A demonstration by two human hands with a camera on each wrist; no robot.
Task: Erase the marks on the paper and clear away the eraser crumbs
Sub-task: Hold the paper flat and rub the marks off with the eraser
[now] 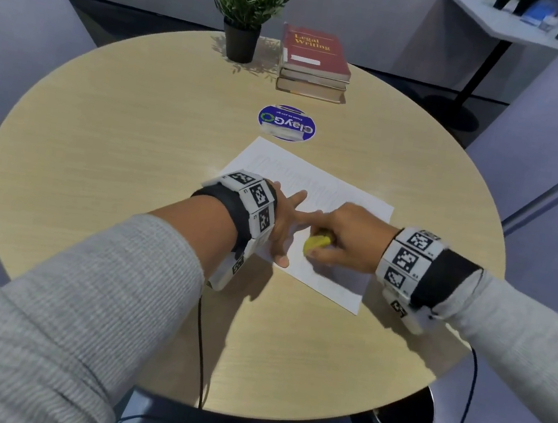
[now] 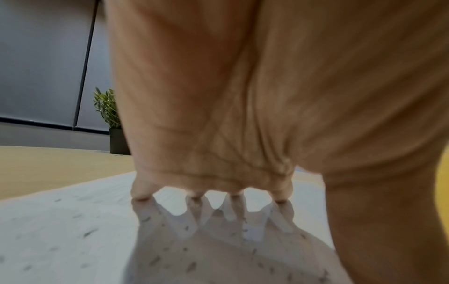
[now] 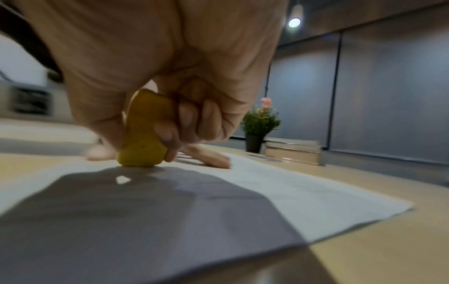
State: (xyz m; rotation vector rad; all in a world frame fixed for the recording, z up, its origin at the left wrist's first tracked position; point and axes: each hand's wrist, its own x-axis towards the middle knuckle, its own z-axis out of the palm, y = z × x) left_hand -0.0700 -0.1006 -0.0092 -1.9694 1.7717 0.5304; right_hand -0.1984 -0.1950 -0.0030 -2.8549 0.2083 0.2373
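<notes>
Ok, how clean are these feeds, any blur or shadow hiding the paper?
Head view: mostly sharp, right hand and yellow eraser slightly motion-smeared. Left wrist view: the left hand fills the frame, its shadow over the crumbs on the paper. Right wrist view: blurred, a broad hand shadow darkens the near sheet; background soft.

The round pale wood-grain desk (image 1: 115, 149) looks smooth and matt; the white paper sheet (image 1: 345, 200) matt; the yellow eraser (image 3: 143, 138) dull, rubbery.
</notes>
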